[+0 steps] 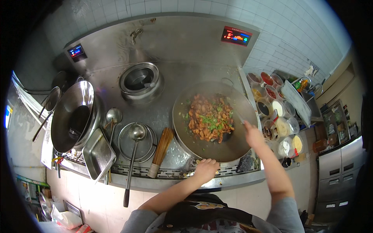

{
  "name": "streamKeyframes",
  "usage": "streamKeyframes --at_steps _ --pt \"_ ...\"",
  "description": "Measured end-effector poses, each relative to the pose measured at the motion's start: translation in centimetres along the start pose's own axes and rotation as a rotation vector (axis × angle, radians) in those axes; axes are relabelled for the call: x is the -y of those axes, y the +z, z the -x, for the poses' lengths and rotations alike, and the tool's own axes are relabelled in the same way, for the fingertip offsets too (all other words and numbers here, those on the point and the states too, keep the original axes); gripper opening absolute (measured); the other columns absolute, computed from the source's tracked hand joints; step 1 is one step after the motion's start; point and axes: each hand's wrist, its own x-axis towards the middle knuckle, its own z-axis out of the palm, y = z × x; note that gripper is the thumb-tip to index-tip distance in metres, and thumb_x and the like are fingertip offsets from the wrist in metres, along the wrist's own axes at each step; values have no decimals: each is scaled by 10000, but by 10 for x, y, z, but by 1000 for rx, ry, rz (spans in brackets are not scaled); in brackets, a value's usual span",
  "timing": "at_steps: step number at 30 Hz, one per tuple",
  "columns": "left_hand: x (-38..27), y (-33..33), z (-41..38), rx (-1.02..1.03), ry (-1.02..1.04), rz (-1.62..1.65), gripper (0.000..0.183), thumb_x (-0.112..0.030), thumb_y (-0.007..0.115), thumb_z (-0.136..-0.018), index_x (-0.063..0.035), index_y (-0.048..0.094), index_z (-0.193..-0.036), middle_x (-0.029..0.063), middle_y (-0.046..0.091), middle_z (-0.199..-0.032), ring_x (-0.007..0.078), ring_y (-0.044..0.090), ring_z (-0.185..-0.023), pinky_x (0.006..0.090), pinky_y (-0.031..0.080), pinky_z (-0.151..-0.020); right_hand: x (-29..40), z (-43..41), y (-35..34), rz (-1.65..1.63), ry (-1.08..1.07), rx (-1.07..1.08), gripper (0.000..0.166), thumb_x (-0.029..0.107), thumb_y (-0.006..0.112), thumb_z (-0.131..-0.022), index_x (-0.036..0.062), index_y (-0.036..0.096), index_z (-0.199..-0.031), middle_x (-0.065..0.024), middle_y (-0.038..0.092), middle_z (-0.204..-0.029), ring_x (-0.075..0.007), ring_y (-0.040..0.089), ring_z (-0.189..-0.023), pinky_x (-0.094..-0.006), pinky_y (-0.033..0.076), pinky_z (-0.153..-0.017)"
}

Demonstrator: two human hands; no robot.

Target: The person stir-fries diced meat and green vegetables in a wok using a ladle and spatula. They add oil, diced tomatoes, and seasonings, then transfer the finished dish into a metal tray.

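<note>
A large wok (186,139) stands on the right side of the steel range, holding browned pieces of food (204,131) topped with chopped green herbs (214,121). Steam rises from it. My right hand (254,135) grips the handle of a metal utensil (239,116) at the wok's right side; the utensil's far end is blurred. My left hand (207,169) is at the near rim of the wok, with its fingers bent; whether it grips a handle or cloth there is hidden. Left of the wok lies a bamboo wok brush (163,148).
A steel ladle (137,132) lies across a wire ring (120,145). Further left are a rectangular steel pan (99,154) and a tilted empty wok (62,122). A round pot (125,83) sits behind. Tubs of seasonings (279,107) crowd the right edge, near a steel scouring pad (246,163).
</note>
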Motion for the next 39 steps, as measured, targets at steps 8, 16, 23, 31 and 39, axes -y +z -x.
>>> streamKeyframes --at_steps 8,16,23,31,39 --pt "-2 6 6 -27 -97 -121 150 -235 567 -861 -105 592 -791 54 587 -791 241 577 -854 371 420 -741 29 117 -17 278 -333 266 617 38 496 -798 41 344 -1397 -217 560 -950 -353 651 -722 -443 541 -614" --pt "-90 -79 9 -87 -13 -93 212 -269 528 -892 -71 585 -845 84 592 -819 296 565 -835 399 412 -746 -18 120 -206 -208 -497 385 437 131 568 -848 154 539 -1283 -112 664 -1068 -287 655 -911 -385 519 -781" --pt "-101 9 81 114 -153 -158 160 -236 534 -880 -87 575 -843 118 597 -849 318 571 -878 429 444 -761 -65 171 -97 -77 -224 405 461 190 551 -878 281 493 -1325 -124 668 -991 -316 649 -858 -416 520 -756" --pt "-141 -8 103 104 -63 -159 110 -207 544 -859 -124 615 -864 83 608 -862 277 576 -908 396 455 -785 -65 169 -78 121 -325 -48 454 182 574 -866 280 501 -1304 -142 590 -818 -357 613 -650 -458 504 -590" --pt "-136 -33 64 -29 -8 -459 189 -284 516 -905 -120 577 -833 52 541 -783 253 529 -791 393 393 -696 -55 183 -112 -74 -286 321 415 197 564 -873 255 539 -1283 -122 675 -962 -317 645 -842 -430 512 -722"
